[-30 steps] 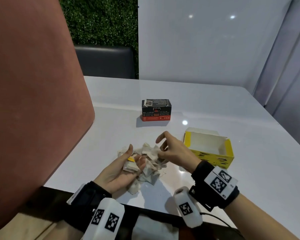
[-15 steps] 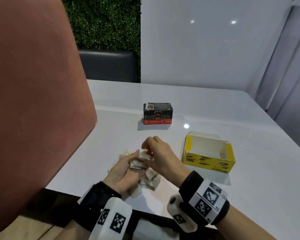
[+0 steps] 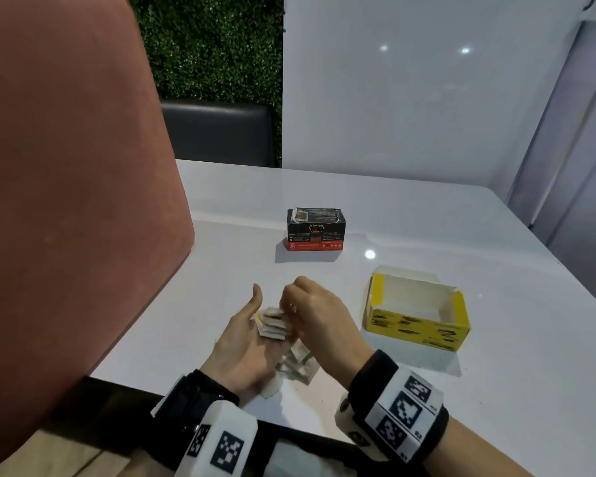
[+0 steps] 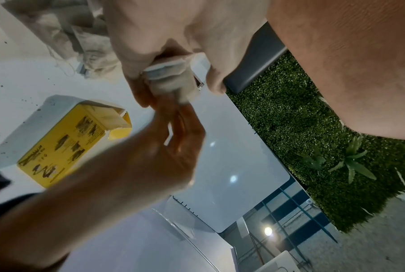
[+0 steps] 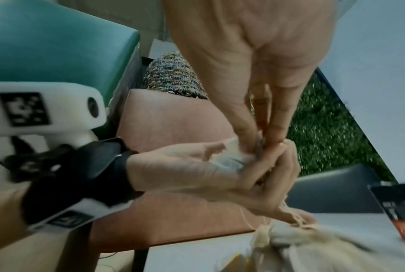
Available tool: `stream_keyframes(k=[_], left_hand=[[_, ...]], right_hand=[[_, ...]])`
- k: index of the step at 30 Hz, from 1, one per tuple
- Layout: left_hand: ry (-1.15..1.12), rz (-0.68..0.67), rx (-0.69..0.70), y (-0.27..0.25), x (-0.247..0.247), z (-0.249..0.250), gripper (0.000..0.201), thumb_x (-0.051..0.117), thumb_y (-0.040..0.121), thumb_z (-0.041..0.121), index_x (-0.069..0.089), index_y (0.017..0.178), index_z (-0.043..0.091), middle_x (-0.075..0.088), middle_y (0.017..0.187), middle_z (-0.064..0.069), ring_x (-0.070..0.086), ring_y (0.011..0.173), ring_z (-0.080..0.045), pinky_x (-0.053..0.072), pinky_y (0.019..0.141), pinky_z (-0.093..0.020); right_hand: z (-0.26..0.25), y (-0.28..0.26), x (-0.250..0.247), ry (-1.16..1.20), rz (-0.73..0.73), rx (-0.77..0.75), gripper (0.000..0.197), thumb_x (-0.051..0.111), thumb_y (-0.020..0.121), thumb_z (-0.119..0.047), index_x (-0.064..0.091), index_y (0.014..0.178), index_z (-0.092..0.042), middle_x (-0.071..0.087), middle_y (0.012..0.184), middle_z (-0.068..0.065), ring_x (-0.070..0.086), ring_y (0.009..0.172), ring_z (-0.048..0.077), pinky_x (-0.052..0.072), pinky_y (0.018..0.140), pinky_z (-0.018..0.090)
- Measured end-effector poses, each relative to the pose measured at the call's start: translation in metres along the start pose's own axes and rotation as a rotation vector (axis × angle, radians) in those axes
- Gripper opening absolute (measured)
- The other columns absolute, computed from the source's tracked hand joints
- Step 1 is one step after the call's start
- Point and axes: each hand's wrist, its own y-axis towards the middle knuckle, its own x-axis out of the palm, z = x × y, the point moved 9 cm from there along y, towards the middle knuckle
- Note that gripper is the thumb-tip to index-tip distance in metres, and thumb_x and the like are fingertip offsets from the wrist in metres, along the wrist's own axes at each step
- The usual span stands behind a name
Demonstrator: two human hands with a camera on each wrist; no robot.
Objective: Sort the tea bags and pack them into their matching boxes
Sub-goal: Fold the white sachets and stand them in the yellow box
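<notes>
A small stack of pale tea bags [image 3: 272, 325] lies in my left hand [image 3: 245, 342], whose fingers curl round the stack [image 4: 166, 77] while the thumb stands up. My right hand [image 3: 310, 304] comes down on it from above and pinches the top tea bag [image 5: 229, 158] between thumb and fingertips. Under both hands a loose pile of tea bags [image 3: 296, 368] rests on the white table [image 3: 427, 218]. An open yellow box [image 3: 417, 315] stands to the right, white inside. A black and red box [image 3: 315, 228] stands farther back, its lid flaps down.
A large pink-brown chair back [image 3: 66, 201] fills the left side against the table edge. A dark seat [image 3: 217, 132] and a green hedge wall [image 3: 207, 46] lie beyond the table. Bare tabletop stretches between the two boxes.
My right hand has moved left from the pile onto the stack in my left palm and closed on it. My left hand has lifted slightly, thumb raised.
</notes>
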Motion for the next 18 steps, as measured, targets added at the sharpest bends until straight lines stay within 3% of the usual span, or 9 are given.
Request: stream_keyframes(k=[2,4,5,7,8,10,13,16,18], left_hand=[[0.048,0.027,0.001,0.001,-0.003,0.003,0.040,0.051,0.090,0.036,0.059,0.090,-0.004,0.062,0.082,-0.017,0.065,0.080,-0.024,0.058,0.074,-0.033],[0.028,0.029,0.014,0.001,-0.007,0.009,0.027,0.073,0.073,0.011,0.058,0.088,-0.005,0.062,0.078,-0.019,0.067,0.070,-0.025,0.059,0.063,-0.034],[0.007,0.009,0.018,0.000,-0.007,0.014,0.041,0.083,0.057,-0.001,0.057,0.089,-0.005,0.062,0.081,-0.021,0.067,0.071,-0.027,0.059,0.063,-0.036],[-0.018,-0.010,-0.014,-0.003,-0.009,0.024,0.066,0.085,0.035,-0.016,0.054,0.093,-0.005,0.061,0.087,-0.025,0.066,0.076,-0.030,0.059,0.068,-0.039],[-0.015,-0.012,-0.029,-0.005,-0.009,0.029,0.068,0.083,0.033,-0.019,0.053,0.093,-0.004,0.061,0.088,-0.025,0.066,0.074,-0.029,0.059,0.069,-0.039],[0.023,-0.019,-0.057,-0.008,-0.008,0.037,0.066,0.081,0.035,-0.020,0.052,0.091,-0.003,0.060,0.088,-0.024,0.063,0.074,-0.028,0.059,0.069,-0.039],[0.097,-0.038,-0.093,-0.009,-0.003,0.041,0.061,0.081,0.041,-0.016,0.053,0.093,-0.004,0.059,0.089,-0.023,0.061,0.073,-0.027,0.059,0.072,-0.038],[0.143,-0.035,-0.115,-0.007,0.002,0.041,0.052,0.082,0.042,-0.015,0.057,0.087,-0.007,0.059,0.090,-0.023,0.060,0.071,-0.025,0.057,0.077,-0.038],[0.160,-0.034,-0.121,-0.009,0.003,0.042,0.043,0.081,0.043,-0.015,0.059,0.079,-0.007,0.059,0.090,-0.023,0.059,0.074,-0.025,0.057,0.079,-0.038]], right_hand=[[-0.007,-0.004,0.013,0.008,-0.108,-0.083,0.011,0.055,0.082,-0.003,0.064,0.089,-0.003,0.061,0.099,0.010,0.058,0.088,0.029,0.048,0.072,0.040],[-0.009,0.000,0.007,0.055,-0.124,-0.131,0.013,0.059,0.082,-0.003,0.070,0.088,-0.004,0.067,0.100,0.010,0.062,0.090,0.026,0.051,0.077,0.036],[-0.003,0.005,0.000,0.102,-0.091,-0.103,0.013,0.060,0.082,-0.003,0.072,0.087,-0.005,0.069,0.098,0.009,0.064,0.088,0.024,0.051,0.078,0.032],[0.020,0.015,-0.015,0.132,-0.021,0.038,0.014,0.061,0.084,-0.001,0.072,0.091,-0.006,0.069,0.096,0.009,0.064,0.087,0.023,0.049,0.079,0.029],[0.034,0.018,-0.015,0.095,-0.040,0.113,0.015,0.061,0.085,-0.003,0.070,0.095,-0.007,0.068,0.098,0.008,0.063,0.089,0.023,0.048,0.080,0.030],[0.052,0.014,0.004,-0.044,-0.219,0.214,0.021,0.062,0.087,-0.014,0.061,0.107,-0.009,0.063,0.105,0.009,0.059,0.097,0.026,0.048,0.083,0.034],[0.056,-0.004,0.051,-0.205,-0.492,0.262,0.048,0.061,0.087,-0.031,0.040,0.122,-0.008,0.054,0.118,0.014,0.053,0.106,0.032,0.044,0.083,0.039],[0.053,-0.007,0.070,-0.206,-0.483,0.306,0.066,0.065,0.081,-0.043,0.033,0.126,-0.007,0.048,0.121,0.012,0.050,0.110,0.032,0.041,0.079,0.037],[0.053,0.001,0.064,-0.201,-0.429,0.311,0.058,0.063,0.083,-0.040,0.035,0.122,-0.007,0.047,0.120,0.012,0.049,0.111,0.031,0.039,0.077,0.035]])
